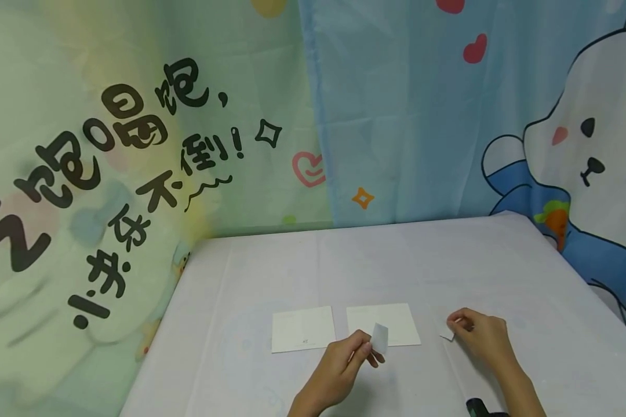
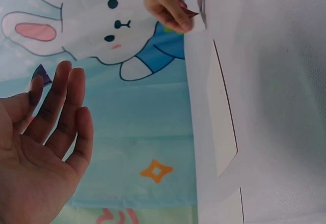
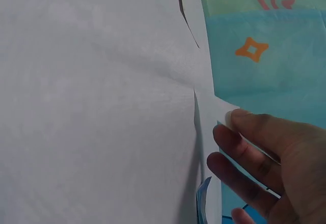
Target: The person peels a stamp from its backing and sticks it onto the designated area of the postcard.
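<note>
My left hand [image 1: 341, 365] pinches a small pale piece of paper [image 1: 379, 338] between thumb and forefinger, above the table. From the left wrist camera, only a dark corner of that piece [image 2: 43, 75] shows past the fingers of the left hand [image 2: 48, 137]. Farther right, my right hand [image 1: 482, 336] pinches a small white piece of paper [image 1: 446, 332] low over the tabletop. Its tip [image 3: 228, 107] sticks out between thumb and forefinger in the right wrist view. Two white cards lie flat side by side: a left card [image 1: 299, 327] with a tiny mark and a right card [image 1: 396, 318], partly behind the left hand.
A white cloth covers the table [image 1: 271, 266]. Near the front edge, beside the right forearm, lies a black object [image 1: 479, 407], cut off by the frame. Printed curtains [image 1: 396, 116] hang behind the table and on its left.
</note>
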{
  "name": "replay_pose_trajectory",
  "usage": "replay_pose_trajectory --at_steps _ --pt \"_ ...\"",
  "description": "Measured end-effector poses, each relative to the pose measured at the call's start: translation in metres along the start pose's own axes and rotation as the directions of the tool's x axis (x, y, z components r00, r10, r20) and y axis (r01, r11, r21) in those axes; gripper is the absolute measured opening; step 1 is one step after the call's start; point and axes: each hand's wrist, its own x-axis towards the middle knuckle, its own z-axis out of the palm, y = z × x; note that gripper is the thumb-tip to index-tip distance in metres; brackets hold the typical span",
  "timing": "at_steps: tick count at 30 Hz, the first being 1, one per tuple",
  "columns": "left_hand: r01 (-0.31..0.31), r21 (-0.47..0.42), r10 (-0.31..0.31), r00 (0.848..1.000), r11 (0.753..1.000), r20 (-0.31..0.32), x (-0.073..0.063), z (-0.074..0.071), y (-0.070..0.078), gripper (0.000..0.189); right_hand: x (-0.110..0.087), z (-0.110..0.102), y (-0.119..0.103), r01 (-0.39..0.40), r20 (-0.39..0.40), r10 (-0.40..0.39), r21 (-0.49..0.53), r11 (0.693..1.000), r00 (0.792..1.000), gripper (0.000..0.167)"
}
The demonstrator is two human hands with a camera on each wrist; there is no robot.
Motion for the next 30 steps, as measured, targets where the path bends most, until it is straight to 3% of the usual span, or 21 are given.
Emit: replay_pose_trajectory --at_steps 18,24,26,30 --pt "0.002 0.008 -0.002 1.0 1.0 0.0 -0.001 0.0 -0.002 0.021 0.001 0.02 0.011 -0.051 -0.044 0.05 -0.027 0.998 0.998 0.007" --pt "-0.007 0.008 0.007 1.0 1.0 0.006 0.003 -0.014 0.025 0.018 0.0 0.024 0.013 -0.038 -0.075 0.036 -0.028 0.999 0.997 0.008" --pt "-0.005 0.007 0.005 1.0 1.0 0.007 0.002 -0.013 0.023 0.019 0.0 0.025 0.013 -0.04 -0.08 0.037 -0.03 0.999 0.996 0.008" --pt "0.013 0.008 -0.013 1.0 1.0 0.007 -0.001 -0.004 0.003 0.022 -0.001 0.028 0.015 -0.042 -0.095 0.039 -0.031 0.999 0.995 0.009"
